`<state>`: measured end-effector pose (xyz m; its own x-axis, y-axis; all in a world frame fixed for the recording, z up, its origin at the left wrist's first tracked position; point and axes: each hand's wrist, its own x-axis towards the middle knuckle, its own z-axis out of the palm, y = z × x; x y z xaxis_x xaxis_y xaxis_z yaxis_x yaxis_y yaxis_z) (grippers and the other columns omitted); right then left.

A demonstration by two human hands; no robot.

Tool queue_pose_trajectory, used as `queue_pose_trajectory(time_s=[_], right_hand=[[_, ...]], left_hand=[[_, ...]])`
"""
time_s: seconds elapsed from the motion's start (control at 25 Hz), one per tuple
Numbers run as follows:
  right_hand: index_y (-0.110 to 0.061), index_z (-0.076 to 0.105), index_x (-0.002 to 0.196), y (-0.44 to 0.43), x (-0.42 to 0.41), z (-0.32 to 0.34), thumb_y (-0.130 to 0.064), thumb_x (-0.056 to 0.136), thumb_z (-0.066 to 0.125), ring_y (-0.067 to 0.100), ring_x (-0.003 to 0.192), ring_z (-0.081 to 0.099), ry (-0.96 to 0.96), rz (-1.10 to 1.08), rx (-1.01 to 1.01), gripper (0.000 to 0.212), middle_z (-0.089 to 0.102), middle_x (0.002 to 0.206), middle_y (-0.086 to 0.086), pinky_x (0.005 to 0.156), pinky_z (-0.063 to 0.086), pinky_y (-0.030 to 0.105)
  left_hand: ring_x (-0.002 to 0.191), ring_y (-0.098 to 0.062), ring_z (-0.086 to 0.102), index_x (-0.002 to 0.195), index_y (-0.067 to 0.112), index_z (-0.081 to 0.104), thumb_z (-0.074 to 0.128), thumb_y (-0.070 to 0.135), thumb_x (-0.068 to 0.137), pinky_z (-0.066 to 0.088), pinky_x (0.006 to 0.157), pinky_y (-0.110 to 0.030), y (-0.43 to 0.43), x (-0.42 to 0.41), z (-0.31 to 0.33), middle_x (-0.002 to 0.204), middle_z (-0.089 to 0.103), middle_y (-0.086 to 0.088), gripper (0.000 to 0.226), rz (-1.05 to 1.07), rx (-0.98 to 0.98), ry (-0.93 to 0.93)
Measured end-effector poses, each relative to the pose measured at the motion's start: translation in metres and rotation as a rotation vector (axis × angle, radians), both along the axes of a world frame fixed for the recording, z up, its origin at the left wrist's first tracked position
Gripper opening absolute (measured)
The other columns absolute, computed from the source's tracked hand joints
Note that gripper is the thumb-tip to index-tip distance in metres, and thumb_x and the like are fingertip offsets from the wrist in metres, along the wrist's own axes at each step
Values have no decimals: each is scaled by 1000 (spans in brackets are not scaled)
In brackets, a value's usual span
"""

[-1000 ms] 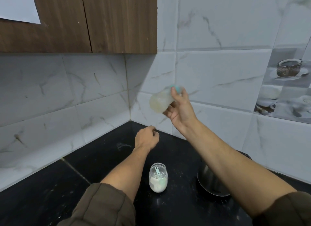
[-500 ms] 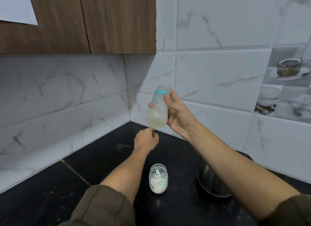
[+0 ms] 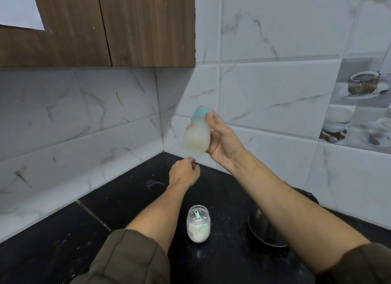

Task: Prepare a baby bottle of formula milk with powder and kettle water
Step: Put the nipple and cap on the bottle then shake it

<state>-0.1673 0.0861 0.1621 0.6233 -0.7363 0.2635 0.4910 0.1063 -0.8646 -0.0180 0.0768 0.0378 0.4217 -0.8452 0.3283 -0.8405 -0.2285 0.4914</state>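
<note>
Right-hand grip (image 3: 224, 142) wraps the tilted baby bottle (image 3: 196, 135); left hand (image 3: 184, 174) hovers loosely curled.

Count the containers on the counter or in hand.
3: bottle in the right hand; jar on the counter; kettle to its right, partly behind the forearm, which may hide more.
</note>
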Motion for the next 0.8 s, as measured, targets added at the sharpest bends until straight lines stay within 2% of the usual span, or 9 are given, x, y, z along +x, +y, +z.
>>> queue_pose_trajectory(time_s=[0.08,0.16,0.24,0.32,0.44,0.56,0.6,0.72,0.8], right_hand=[[-16,47,149,-8,3,4,-36,97,70,30,97,75,-119,-145,203,60,69,123,17,71,64,37],[-15,51,141,-9,4,5,-35,98,69,31,100,75,-177,-152,268,51,67,127,18,70,64,36],[-20,49,143,-2,1,4,-32,100,66,30,99,73,-35,-72,71,48,67,123,13,76,63,40],[-28,42,153,-1,-1,-2,-31,97,70,35,109,70,62,40,-138,62,66,128,15,84,60,47],[-32,36,158,-5,-1,5,-31,94,74,34,104,72,-99,-135,-40,75,61,142,20,73,61,41],[-41,32,158,-12,0,8,-28,96,74,32,105,73,-226,-335,83,76,62,140,14,79,62,41],[-43,32,157,-10,-2,7,-28,95,74,33,107,72,-178,-311,36,77,63,138,13,78,61,41],[-43,34,157,0,-9,0,-25,93,74,33,107,72,96,-134,-320,77,69,128,13,74,59,37],[-42,35,157,1,-12,1,-20,95,73,30,105,73,65,-158,-340,76,71,124,9,74,60,37]], left_hand=[[105,-25,69,122,19,70,57,31,100,49,79,-33,2,1,1,111,76,-1,28,-3,-4,-7],[105,-24,69,123,19,70,57,31,100,48,78,-32,3,1,0,112,76,0,30,-1,4,-4],[104,-23,69,119,18,71,57,31,99,50,79,-33,2,1,-2,111,76,1,27,3,15,4],[103,-22,69,118,17,72,57,29,100,53,82,-35,3,1,-1,111,76,0,26,-2,13,25],[107,-24,68,123,19,70,56,30,100,49,82,-33,5,2,2,113,75,0,29,-5,2,3],[107,-23,68,127,20,69,55,30,101,45,80,-31,7,4,2,112,75,1,31,-1,3,-6],[105,-22,68,126,19,69,56,30,101,45,80,-30,6,4,1,111,75,2,30,3,3,-5],[92,-17,66,114,16,71,58,29,101,52,79,-32,4,3,2,102,75,1,22,14,0,25],[88,-15,63,113,17,71,58,29,101,52,78,-33,5,2,4,102,74,1,22,10,-5,20]])
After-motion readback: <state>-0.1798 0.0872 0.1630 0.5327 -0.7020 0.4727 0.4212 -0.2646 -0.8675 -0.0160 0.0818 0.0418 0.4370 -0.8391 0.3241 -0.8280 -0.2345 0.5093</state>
